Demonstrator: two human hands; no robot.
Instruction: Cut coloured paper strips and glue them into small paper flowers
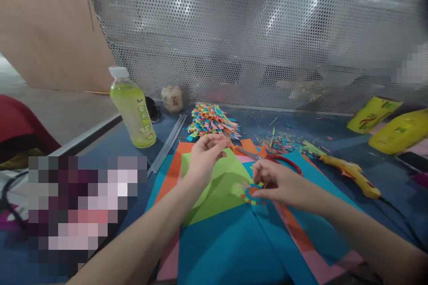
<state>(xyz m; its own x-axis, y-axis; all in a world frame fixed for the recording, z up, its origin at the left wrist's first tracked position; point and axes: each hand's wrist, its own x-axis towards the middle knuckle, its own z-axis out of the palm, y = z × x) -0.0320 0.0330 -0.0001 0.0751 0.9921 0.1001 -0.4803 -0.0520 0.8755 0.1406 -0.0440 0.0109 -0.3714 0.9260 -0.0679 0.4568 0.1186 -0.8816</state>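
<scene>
Paper flower [253, 192] is the small thing that I have in my right grip [279, 181], above the coloured sheets, just beside the corner of the green paper [207, 189]. My thumb lies over its orange middle and the other fingers are bent behind the thumb, so this grip is closed on it, lightly as I judge. My left grip [207, 152] is above the far part of the green paper, with the fingertips drawn together; I cannot tell whether something thin is between them.

I expect that the flower weighs almost nothing. The round middle should be the stiffer part, and there I find it best to hold, with a soft pinch of thumb and finger. The cut fringe around it, in orange, green and pink, is surely weak; it can bend or tear if I press it. Paper is not very slippery, but so light a piece can easily turn in the fingers.

Near my right grip lie the scissors [284, 159] with red handles. Farther on the desk [347, 144] stands a heap of fringed paper [210, 122], and to the right lies a yellow glue gun [354, 177].
</scene>
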